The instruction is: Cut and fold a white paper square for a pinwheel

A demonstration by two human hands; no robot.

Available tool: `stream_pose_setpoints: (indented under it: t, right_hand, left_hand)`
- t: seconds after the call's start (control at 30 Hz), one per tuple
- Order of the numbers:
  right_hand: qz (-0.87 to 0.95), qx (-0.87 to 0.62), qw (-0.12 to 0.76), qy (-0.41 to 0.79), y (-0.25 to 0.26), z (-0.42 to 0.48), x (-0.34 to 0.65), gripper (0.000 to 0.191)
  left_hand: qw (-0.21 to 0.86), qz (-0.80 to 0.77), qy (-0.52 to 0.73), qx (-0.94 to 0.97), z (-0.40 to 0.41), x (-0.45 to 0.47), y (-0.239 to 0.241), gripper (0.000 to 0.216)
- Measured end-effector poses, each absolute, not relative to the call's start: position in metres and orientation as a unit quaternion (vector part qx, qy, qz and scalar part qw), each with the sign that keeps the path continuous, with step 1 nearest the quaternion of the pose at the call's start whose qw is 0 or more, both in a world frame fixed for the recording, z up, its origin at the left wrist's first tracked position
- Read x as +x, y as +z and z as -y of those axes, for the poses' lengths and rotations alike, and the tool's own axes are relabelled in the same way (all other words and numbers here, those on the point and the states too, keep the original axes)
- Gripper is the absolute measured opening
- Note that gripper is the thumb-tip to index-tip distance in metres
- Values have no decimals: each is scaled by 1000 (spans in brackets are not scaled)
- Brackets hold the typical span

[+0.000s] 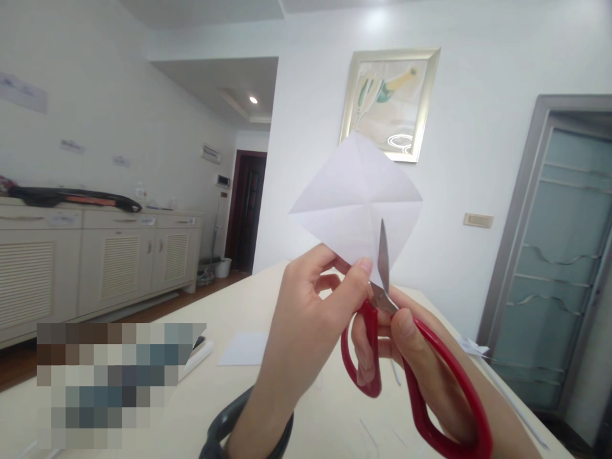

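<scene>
A white square of paper [354, 185] with crossing fold creases is held up over the table, one corner pointing upward. My left hand [320, 306] pinches its lower corner between thumb and fingers. In my right hand [406, 357] are red-handled scissors [459, 389], my thumb and fingers through the two loops. The scissor blades are apart, pointing up. One blade passes in front of the paper near its lower right edge; the other is partly hidden near the lower corner.
The cream table [306, 414] carries a flat white sheet [243, 349], thin paper strips and crumpled paper scraps [473, 347] at the right edge. A pixelated patch covers the lower left. Beyond are a white cabinet [115, 255], a framed picture [430, 102] and a glass door [564, 268].
</scene>
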State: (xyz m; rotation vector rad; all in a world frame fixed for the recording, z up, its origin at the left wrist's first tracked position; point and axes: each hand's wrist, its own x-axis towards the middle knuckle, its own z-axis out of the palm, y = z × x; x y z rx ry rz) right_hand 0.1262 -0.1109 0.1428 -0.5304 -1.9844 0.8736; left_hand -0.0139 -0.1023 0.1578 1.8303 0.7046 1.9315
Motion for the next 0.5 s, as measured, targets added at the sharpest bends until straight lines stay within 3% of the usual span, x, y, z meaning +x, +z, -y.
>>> stream_pose_setpoints:
  t: [0.27,0.5]
  right_hand:
    - [788,-215,435,378,143,109,126,41]
    - [770,-199,463,392,135,110,126,29]
  left_hand:
    - [178,-257,678,665,104,-16,158,21]
    - [183,-260,676,665,104,-16,158,22]
